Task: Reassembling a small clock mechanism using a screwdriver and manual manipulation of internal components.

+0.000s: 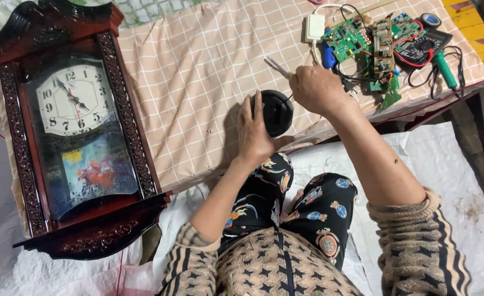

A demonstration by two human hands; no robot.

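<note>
Patterned knees (pixel 307 214) below; left hand (pixel 254 131) clasps the black round part (pixel 277 111), right hand (pixel 314 87) pinches tweezers (pixel 277 67) that might slip and scratch it

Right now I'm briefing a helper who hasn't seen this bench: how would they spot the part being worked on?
Start at the checked pink cloth, right of the big wooden wall clock. At its near edge the left hand steadies a round black part while the right hand holds tweezers. It is black and round, unlike the green circuit boards.
</note>
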